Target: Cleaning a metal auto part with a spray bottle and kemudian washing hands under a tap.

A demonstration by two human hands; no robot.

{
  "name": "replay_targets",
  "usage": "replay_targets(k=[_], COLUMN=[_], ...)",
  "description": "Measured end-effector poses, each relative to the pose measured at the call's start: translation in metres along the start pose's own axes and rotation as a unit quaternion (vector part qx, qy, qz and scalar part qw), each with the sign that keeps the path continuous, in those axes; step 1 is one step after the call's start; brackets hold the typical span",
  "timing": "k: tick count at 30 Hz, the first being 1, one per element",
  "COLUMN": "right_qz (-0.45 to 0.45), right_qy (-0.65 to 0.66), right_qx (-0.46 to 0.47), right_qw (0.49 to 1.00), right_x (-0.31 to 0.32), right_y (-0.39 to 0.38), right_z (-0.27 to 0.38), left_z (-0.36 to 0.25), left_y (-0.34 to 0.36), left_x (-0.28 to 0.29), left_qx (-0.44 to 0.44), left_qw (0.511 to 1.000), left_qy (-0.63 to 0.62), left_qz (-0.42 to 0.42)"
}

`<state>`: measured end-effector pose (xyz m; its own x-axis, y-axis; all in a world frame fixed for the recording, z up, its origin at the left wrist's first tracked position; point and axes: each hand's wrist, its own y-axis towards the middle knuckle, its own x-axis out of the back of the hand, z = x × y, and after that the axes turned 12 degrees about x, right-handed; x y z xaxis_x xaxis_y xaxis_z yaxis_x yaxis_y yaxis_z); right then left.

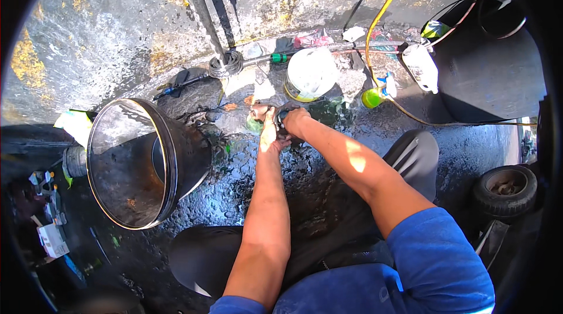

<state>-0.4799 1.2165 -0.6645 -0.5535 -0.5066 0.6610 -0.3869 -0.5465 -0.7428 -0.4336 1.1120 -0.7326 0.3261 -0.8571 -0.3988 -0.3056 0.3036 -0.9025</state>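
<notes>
My hands meet low over the wet ground at the middle of the view. My left hand (271,131) is closed against a small brownish, metal-looking piece (261,111) whose kind I cannot tell. Just to its right, my right hand (295,123) has its fingers curled round something dark that they mostly hide. Right behind the hands stands a white bucket (311,73) with a dirty lower rim. A greenish, see-through thing (253,124) shows beside the left hand, partly covered.
A large black drum (176,155) lies open-ended at left. Farther right are a green spray bottle (371,98), a white jug (421,68), a yellow hose (384,12) and a big dark barrel (492,65). A small wheel (505,189) lies at far right. A pole (202,12) rises behind.
</notes>
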Motion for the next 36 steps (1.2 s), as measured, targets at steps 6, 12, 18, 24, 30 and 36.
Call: replay_targets(k=[6, 12, 18, 24, 30, 36], right_qz=[-0.068, -0.085, -0.247, -0.117, -0.005, -0.147], right_qy=[0.085, 0.06, -0.023, 0.06, 0.33, 0.246], right_qx=[-0.027, -0.011, 0.012, 0.004, -0.08, -0.094], right_qw=[0.994, 0.995, 0.969, 0.991, 0.94, 0.954], right_x=[0.009, 0.019, -0.012, -0.002, 0.003, -0.016], right_y=[-0.012, -0.045, -0.062, -0.032, -0.036, -0.028], right_z=[0.004, 0.016, 0.015, -0.002, 0.006, 0.026], left_z=[-0.005, -0.005, -0.002, 0.002, 0.01, 0.011], left_y=[-0.006, -0.013, -0.01, -0.01, -0.008, 0.01], left_x=[0.0, 0.003, -0.001, -0.001, -0.003, -0.006], left_qx=[-0.026, -0.051, 0.01, -0.077, -0.087, -0.091], left_qw=[0.997, 0.997, 0.998, 0.995, 0.992, 0.991], left_qy=[-0.07, -0.052, -0.067, -0.048, -0.02, -0.074], left_qz=[-0.016, 0.029, -0.014, 0.036, 0.084, 0.069])
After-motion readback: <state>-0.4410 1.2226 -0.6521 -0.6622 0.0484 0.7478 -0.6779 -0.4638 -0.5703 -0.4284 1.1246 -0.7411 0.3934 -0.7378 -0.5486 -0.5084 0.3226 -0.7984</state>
